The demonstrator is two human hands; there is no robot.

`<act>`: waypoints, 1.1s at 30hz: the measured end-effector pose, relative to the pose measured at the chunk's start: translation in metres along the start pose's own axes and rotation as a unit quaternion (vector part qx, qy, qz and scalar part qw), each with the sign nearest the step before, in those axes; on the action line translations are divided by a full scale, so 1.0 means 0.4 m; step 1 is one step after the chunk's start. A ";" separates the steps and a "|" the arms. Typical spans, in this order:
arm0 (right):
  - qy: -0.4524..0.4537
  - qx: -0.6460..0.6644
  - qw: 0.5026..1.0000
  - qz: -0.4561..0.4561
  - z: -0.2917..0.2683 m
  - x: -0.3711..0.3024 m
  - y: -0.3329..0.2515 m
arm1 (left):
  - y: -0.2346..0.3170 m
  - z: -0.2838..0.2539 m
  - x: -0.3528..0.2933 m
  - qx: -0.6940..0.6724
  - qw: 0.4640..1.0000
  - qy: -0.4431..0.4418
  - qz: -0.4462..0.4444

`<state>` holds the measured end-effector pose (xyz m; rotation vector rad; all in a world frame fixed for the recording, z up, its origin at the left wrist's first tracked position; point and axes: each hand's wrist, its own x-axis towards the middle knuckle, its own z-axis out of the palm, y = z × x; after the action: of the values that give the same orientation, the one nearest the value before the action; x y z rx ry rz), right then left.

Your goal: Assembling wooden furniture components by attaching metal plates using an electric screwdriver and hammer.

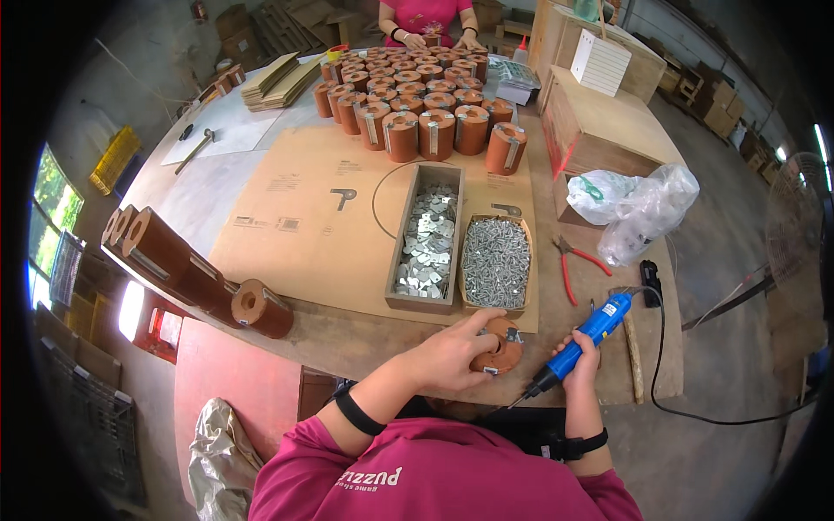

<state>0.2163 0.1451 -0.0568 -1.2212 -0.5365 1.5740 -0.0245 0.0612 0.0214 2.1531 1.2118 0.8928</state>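
Flat tan cardboard [287, 195] is lying on the brown table [347, 346]. At its near edge my left hand [452, 352] is grasping a reddish-brown hollow cylinder [509, 352]; my right hand [580, 360] is clenching a blue corded screwdriver [603, 320].

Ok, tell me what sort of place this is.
Probably an assembly workshop: a blue electric screwdriver, heaped screws and many matching brown cylinders point to it.

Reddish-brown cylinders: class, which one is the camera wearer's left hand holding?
The cylinder just below the screws, left of the blue power screwdriver. The left hand grips it; the wearer's hands touch none of the others.
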 end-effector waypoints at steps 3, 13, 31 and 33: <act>0.002 0.029 1.000 -0.012 0.005 -0.004 -0.002 | -0.002 -0.015 -0.006 0.037 0.999 -0.015 -0.002; -0.013 0.038 0.999 -0.018 0.008 -0.005 -0.001 | 0.006 -0.069 -0.018 -0.080 0.989 0.117 -0.034; -0.014 0.008 1.000 -0.020 -0.004 0.000 0.003 | -0.173 -0.181 0.029 0.322 0.893 0.008 -0.316; -0.009 0.007 1.000 -0.020 -0.004 -0.003 0.002 | -0.170 -0.182 0.034 0.321 0.892 -0.004 -0.317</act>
<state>0.2174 0.1433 -0.0575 -1.1802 -0.5571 1.5538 -0.1103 0.1132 0.0256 1.9416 2.2567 0.1970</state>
